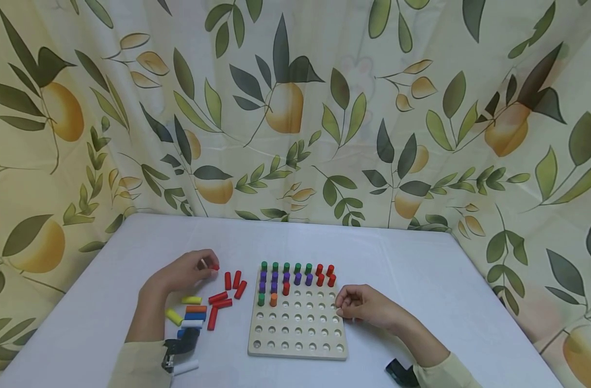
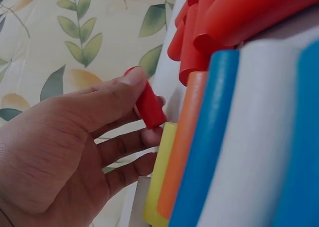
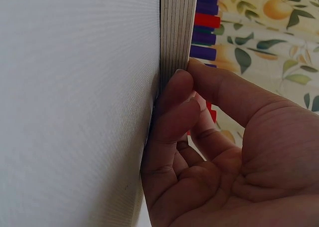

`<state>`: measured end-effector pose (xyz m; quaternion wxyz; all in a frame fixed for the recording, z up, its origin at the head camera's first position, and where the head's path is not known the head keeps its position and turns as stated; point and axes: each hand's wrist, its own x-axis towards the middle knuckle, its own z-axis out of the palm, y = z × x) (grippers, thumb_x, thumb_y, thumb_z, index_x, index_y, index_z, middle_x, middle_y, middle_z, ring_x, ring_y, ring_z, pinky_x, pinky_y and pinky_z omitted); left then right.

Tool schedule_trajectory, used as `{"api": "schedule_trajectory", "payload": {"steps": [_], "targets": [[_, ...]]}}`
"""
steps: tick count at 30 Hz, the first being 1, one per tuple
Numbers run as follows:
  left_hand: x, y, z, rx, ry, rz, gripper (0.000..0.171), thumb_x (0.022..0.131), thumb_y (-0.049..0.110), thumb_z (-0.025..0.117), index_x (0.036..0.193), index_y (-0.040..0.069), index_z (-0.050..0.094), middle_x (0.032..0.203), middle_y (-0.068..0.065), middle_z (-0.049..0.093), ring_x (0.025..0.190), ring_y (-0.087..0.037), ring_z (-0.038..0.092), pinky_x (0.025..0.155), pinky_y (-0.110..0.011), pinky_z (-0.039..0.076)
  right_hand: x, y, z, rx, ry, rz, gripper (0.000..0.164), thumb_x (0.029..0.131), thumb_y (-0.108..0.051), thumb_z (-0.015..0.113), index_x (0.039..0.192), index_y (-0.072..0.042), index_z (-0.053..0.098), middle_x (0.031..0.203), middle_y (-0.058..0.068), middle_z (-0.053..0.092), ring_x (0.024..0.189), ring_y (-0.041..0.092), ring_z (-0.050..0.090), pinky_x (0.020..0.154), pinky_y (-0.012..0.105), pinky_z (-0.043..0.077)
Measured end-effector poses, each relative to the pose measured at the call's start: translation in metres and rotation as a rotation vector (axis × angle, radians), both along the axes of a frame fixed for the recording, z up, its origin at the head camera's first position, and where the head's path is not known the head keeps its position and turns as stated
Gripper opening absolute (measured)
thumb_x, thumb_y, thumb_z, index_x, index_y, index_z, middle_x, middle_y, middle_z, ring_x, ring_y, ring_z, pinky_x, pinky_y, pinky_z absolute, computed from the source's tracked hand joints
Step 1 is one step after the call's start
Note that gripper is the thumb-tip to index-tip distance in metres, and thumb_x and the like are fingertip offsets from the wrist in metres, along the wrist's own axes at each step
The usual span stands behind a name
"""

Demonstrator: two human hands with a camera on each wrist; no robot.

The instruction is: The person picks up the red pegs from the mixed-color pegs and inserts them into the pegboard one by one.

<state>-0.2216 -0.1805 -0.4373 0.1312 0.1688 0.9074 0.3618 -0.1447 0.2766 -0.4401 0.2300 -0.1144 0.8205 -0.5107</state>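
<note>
My left hand pinches a red peg between thumb and fingers, above the left part of the table. Several more red pegs lie to its right. My right hand grips the right edge of a wooden pegboard, thumb at the top edge and curled fingers against the side. Green pegs and two red ones stand upright in the board's back row. Purple pegs and red ones fill the second row. Farther forward stand purple, red, green and an orange peg; the front holes hold nothing.
Yellow pegs, an orange peg, blue pegs and white pegs lie loose beside the left forearm. A patterned curtain hangs behind the white table.
</note>
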Motion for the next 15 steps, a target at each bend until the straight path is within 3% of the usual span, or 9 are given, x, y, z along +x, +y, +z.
{"api": "schedule_trajectory", "payload": {"steps": [7, 15], "targets": [[-0.0022, -0.0021, 0.0025, 0.045, 0.020, 0.009, 0.012, 0.098, 0.007, 0.070, 0.109, 0.011, 0.065, 0.098, -0.001, 0.066, 0.100, -0.023, 0.060, 0.084, -0.037, 0.054, -0.0004, -0.0005, 0.0004, 0.008, 0.001, -0.005, 0.013, 0.095, -0.009, 0.073, 0.105, -0.003, 0.067, 0.085, 0.006, 0.058, 0.076, 0.022, 0.054, 0.061, 0.029, 0.044], [-0.0012, -0.0024, 0.0032, 0.050, 0.026, 0.016, 0.014, 0.097, 0.009, 0.073, 0.110, 0.012, 0.071, 0.100, 0.001, 0.067, 0.100, -0.023, 0.062, 0.084, -0.038, 0.055, -0.0004, -0.0005, 0.0004, 0.001, -0.009, -0.003, 0.013, 0.096, -0.009, 0.072, 0.106, -0.002, 0.067, 0.086, 0.007, 0.059, 0.077, 0.022, 0.055, 0.062, 0.030, 0.045]]}}
